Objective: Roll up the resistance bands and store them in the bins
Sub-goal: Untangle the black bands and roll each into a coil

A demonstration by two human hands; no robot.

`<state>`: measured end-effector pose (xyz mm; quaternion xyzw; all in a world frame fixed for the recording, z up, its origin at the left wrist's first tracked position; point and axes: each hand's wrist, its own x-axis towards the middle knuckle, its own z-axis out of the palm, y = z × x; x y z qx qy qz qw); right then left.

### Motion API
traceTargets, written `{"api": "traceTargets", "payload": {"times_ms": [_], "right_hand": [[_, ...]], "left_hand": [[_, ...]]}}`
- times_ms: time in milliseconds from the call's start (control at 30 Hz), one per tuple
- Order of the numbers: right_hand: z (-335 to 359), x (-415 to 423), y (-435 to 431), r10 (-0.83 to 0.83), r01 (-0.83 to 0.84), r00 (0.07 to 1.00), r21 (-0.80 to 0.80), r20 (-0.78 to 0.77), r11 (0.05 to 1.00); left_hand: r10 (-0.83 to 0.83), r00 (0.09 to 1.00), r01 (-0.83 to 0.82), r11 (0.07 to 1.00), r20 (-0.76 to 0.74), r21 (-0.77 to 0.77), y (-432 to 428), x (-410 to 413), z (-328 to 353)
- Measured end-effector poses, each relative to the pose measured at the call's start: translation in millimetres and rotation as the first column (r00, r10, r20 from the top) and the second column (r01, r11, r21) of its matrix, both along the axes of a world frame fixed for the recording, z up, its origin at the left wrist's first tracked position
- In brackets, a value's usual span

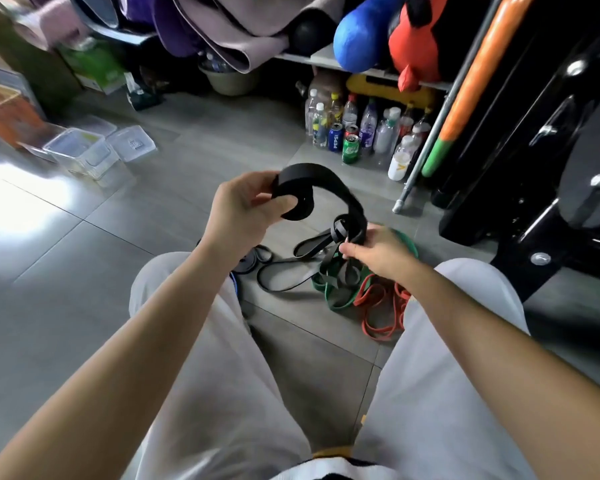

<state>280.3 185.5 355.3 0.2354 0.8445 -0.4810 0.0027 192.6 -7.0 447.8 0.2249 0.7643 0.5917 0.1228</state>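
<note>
Head view: a wide black band (328,180) is held above the floor (84,271), and its upper end is seen curled into the start of a roll. That curled end is pinched by the left hand (243,209), thumb inside the loop and fingers behind, so the left grip is closed on the band. The trailing length is taken lower down by the right hand (378,252), whose fingers are curled round it where it bunches with narrower black strands. This grip, too, is closed on the band, though exactly which strands are caught cannot be told through the blur. Beneath the hands a green band (336,301), a red band (378,329) and a thin black band (281,287) are seen lying in a loose tangle on the floor. The clear bins (80,150) are set well apart, to the left.

The band is judged to be light, soft and springy, with a rubbery surface that should hold well against skin but will tend to uncoil if released. It is best taken at the rolled core with a pinch, while the free tail is kept under light tension and fed in flat, so that twists are not wound in.

As to writing, "PEPSI" can be read on a blue can (335,137) among the bottles (368,123). The label on the green can (350,148) beside it cannot be made out.
</note>
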Motion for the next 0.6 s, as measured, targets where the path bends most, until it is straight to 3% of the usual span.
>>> {"api": "traceTargets", "payload": {"times_ms": [133,267,400,500,600], "right_hand": [[57,-12,0,-0.147,0.085,0.971,-0.304,-0.187,0.949],[110,-16,-6,-0.187,-0.002,0.910,-0.454,-0.371,0.891],[134,-25,-3,-0.146,-0.060,0.846,-0.363,-0.513,0.930],[123,-23,2,-0.105,-0.045,0.871,-0.291,-0.480,0.956],[105,-15,4,-0.121,-0.029,0.894,-0.325,-0.431,0.945]], "left_hand": [[-0.029,0.992,0.002,0.976,-0.119,-0.219,4,-2,-4],[0.013,0.992,-0.045,0.967,-0.127,-0.252,8,-4,-6],[0.024,0.993,-0.058,0.952,-0.119,-0.300,6,-8,-3],[0.040,0.991,-0.080,0.944,-0.130,-0.320,1,-10,-4],[0.073,0.986,-0.119,0.940,-0.151,-0.320,-7,-13,-8]]}}
